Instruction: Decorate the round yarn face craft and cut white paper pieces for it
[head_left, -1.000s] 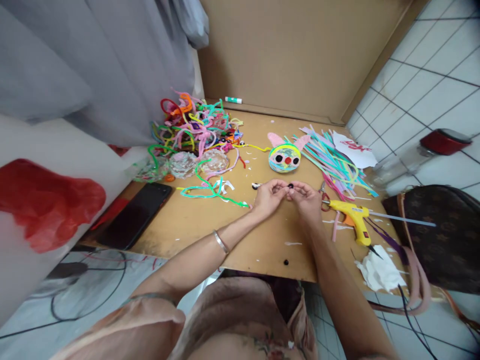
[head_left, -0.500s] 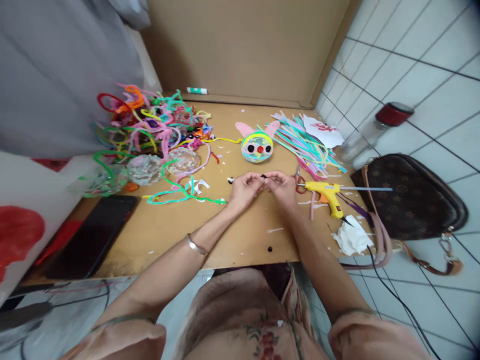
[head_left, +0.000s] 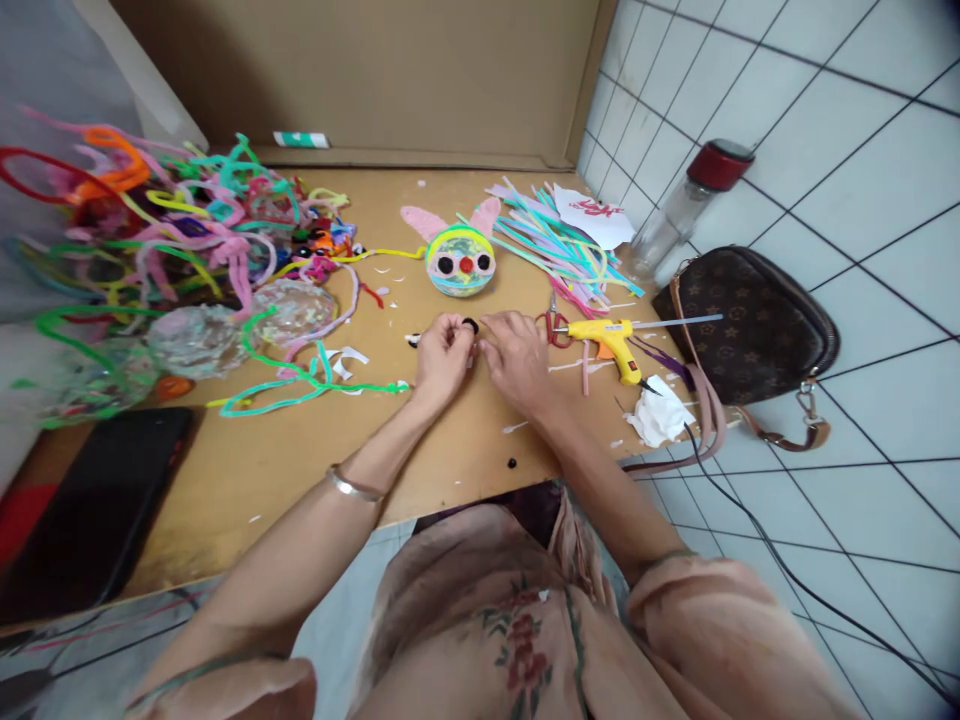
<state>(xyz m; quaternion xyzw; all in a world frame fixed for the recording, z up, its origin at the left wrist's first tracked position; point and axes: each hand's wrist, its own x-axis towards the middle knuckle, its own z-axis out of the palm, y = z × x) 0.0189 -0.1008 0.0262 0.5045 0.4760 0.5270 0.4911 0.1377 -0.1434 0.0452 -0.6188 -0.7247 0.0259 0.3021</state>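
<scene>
Between the thumb and fingers of my left hand (head_left: 442, 358) is a small black disc (head_left: 470, 326), held just above the table. My right hand (head_left: 516, 358) is close by on the right, its fingers stretched toward the disc with a small gap. Beyond both hands sits a round craft head (head_left: 460, 278) with pink ears, black eyes and a red nose. A small black-and-white piece (head_left: 412, 341) lies left of my left hand, partly hidden. Nearer the front edge rests a small black bead (head_left: 512, 463).
A yellow hot glue gun (head_left: 607, 336) and red-handled scissors (head_left: 553, 328) lie on the right, near crumpled tissue (head_left: 660, 412) and a handbag (head_left: 750, 325). Pipe cleaners lie bundled (head_left: 547, 240) behind and heaped (head_left: 217, 225) at left. A phone (head_left: 105, 505) lies front left.
My hands were together at the black piece; now my right hand has drawn apart and the left holds the disc. The whole view has shifted, with things appearing further left.
</scene>
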